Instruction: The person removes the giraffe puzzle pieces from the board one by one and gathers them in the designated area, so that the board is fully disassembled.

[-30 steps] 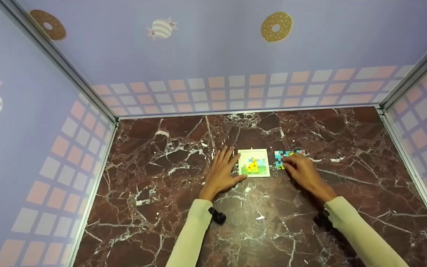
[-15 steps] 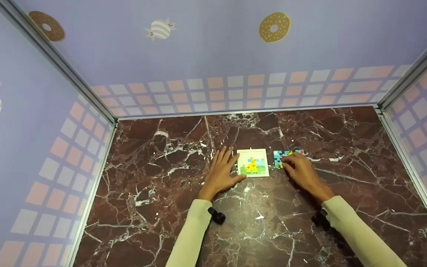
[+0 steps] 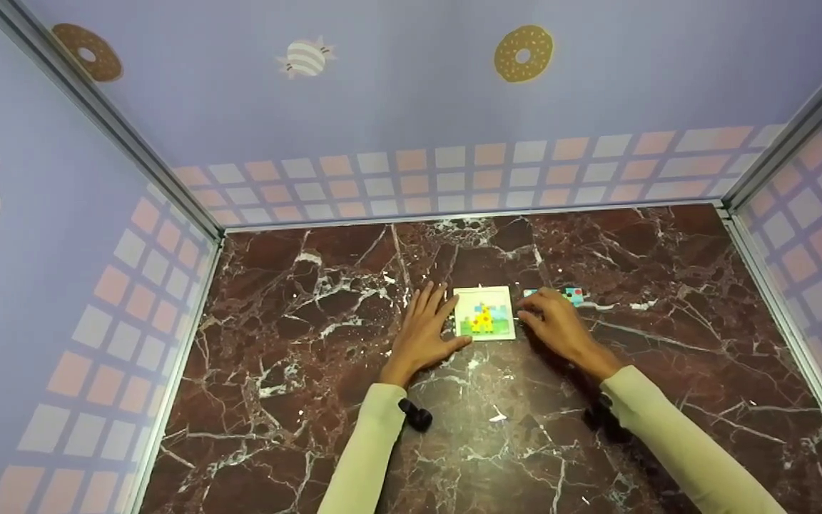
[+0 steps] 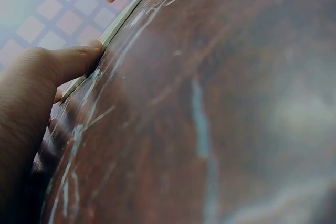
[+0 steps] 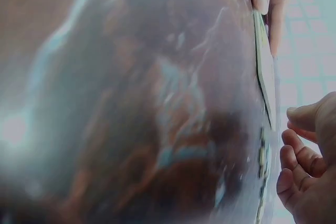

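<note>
Cream puzzle board (image 3: 493, 295) lies flat

Showing a yellow giraffe (image 3: 482, 321), the board lies on the dark red marbled tabletop (image 3: 297, 442) between both hands. The left hand (image 3: 424, 332) is spread, its forefinger and thumb touching the board. The right hand (image 3: 561, 321) is just beside the board's right edge, fingers bent; whether it grips a piece I cannot tell. Blue puzzle pieces (image 3: 574, 295) lie partly hidden behind it. Beyond stands a lilac wall (image 3: 411, 107) with printed doughnuts (image 3: 539, 53).

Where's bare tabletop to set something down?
Free: the tabletop between the left wall and left hand, and between the right hand and right wall. Crowded: the puzzle board between the hands, and puzzle pieces by the right one.
</note>
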Action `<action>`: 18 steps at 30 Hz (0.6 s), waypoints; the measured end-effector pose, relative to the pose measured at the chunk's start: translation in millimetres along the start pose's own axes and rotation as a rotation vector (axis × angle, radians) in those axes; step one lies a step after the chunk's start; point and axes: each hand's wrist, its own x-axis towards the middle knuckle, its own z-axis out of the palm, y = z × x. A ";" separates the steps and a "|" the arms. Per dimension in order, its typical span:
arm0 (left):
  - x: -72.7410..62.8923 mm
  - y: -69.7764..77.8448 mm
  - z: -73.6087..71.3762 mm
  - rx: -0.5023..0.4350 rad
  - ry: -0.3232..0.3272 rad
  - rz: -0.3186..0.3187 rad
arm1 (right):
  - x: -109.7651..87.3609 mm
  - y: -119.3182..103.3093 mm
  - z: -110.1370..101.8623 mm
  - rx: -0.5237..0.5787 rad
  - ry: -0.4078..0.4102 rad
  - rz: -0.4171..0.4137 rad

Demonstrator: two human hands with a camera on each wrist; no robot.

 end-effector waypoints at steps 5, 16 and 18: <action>0.9 0.8 -0.1 0.000 0.005 0.002 | 9.1 -5.1 5.4 0.021 -0.036 -0.022; -0.3 0.8 -1.0 0.011 0.012 0.013 | 23.1 -13.9 13.5 0.039 -0.162 -0.035; -0.5 0.1 -1.5 0.014 0.009 0.010 | 25.7 -16.5 14.7 0.041 -0.180 -0.037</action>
